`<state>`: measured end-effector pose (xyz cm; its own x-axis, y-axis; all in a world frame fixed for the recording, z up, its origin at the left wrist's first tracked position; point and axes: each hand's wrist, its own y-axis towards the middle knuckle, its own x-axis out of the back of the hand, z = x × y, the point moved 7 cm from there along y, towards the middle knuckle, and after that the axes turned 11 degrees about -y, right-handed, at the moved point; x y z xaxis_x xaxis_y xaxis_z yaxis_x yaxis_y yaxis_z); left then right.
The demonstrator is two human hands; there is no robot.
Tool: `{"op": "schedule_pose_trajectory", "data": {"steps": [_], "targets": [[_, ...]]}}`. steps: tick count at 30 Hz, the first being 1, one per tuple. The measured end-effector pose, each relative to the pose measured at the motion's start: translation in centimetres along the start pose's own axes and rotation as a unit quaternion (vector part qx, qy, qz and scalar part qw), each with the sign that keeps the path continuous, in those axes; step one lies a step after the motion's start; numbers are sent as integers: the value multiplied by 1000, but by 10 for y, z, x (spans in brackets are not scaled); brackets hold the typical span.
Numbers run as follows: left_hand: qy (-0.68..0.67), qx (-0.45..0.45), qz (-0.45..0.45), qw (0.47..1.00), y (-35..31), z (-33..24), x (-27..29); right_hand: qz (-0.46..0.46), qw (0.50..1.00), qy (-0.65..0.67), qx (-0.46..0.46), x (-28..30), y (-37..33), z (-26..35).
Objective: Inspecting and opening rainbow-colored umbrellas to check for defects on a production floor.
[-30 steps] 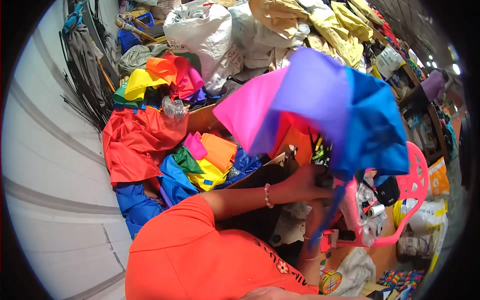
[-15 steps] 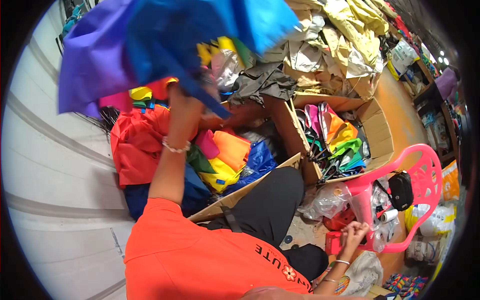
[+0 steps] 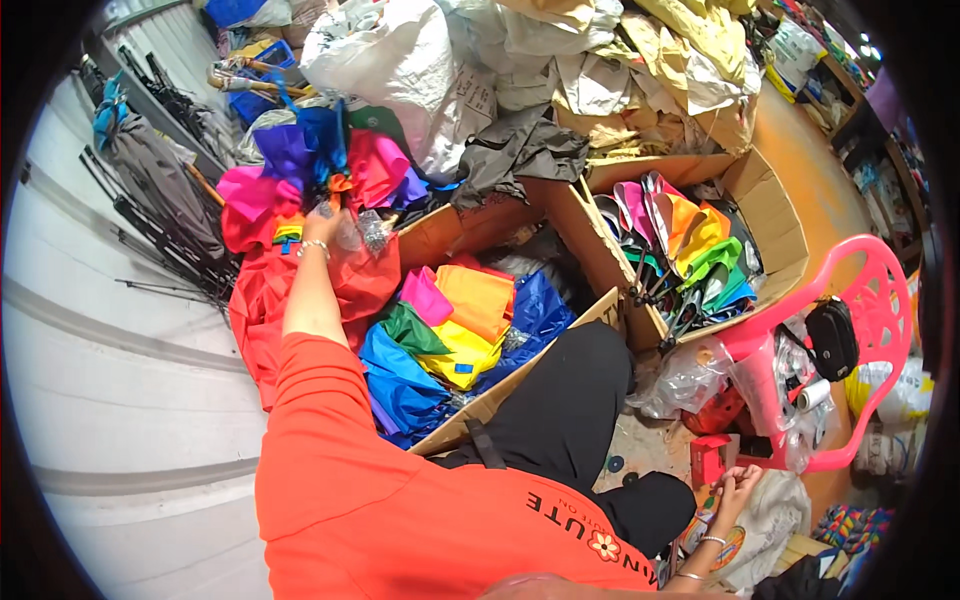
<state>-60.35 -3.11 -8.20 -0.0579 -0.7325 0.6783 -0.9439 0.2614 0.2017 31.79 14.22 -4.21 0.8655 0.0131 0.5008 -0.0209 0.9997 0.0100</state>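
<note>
My left hand is closed around the bunched end of a multicoloured umbrella, its purple, blue and pink cloth standing up loosely past my fingers. Crumpled clear plastic lies right beside that hand. Below my left wrist spreads a heap of red cloth. At the lower right my right hand is held low with its fingers pinched together; anything between them is too small to make out. A small red box stands just behind it.
Before my knee is a cardboard box of folded multicoloured umbrellas. Another carton holds more umbrellas. A pink plastic chair carries a black pouch. Umbrella frames lean by the left wall; white sacks lie behind.
My left hand has come down with the multicoloured umbrella, whose purple and blue cloth was raised and spread across the upper view. My right hand has dropped slightly, fingers still pinched.
</note>
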Motion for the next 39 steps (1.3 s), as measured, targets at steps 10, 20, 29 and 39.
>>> {"op": "schedule_pose_trajectory", "data": {"steps": [10,20,29,39], "targets": [[21,14,33,999,-17,21,-18,76,987,-107,-98,-11,-21,-6],[-19,-180,239,954,-246,-33,-98,67,948,-309,27,-13,-29,-50],[67,-69,429,898,-361,59,-144,39,961,-272,-26,-3,-44,-82],[71,-60,612,785,-407,49,-163,38,967,-246,-60,0,-45,-97]]}}
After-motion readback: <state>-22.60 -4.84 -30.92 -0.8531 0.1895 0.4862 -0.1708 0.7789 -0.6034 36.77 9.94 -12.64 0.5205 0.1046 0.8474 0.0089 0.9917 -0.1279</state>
